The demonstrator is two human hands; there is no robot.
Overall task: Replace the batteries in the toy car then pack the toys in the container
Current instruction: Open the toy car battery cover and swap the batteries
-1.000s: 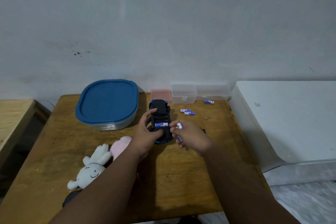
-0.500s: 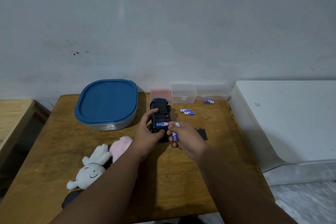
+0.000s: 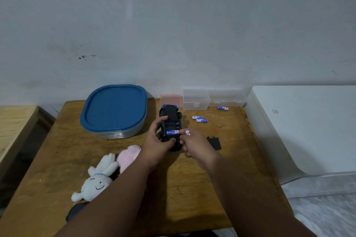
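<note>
The blue toy car (image 3: 170, 116) lies upside down on the wooden table (image 3: 192, 179), its battery bay open with one battery (image 3: 172, 132) lying inside. My left hand (image 3: 157, 143) grips the car's near end from the left. My right hand (image 3: 194, 145) pinches another blue-and-white battery (image 3: 187, 132) at the bay's right edge. The black battery cover (image 3: 214, 143) lies just right of my right hand. Three loose batteries (image 3: 200, 119) lie further back. The container with the blue lid (image 3: 113, 108) stands at the back left.
A white bunny plush (image 3: 96, 181) and a pink plush (image 3: 128, 155) lie left of my left forearm. A pink box (image 3: 171, 99) and clear plastic boxes (image 3: 195, 99) stand along the wall. A white appliance (image 3: 304, 125) flanks the table's right edge.
My right hand has brought its battery leftwards and up, from beside the car to the edge of the open bay. My left hand has kept its hold on the car.
</note>
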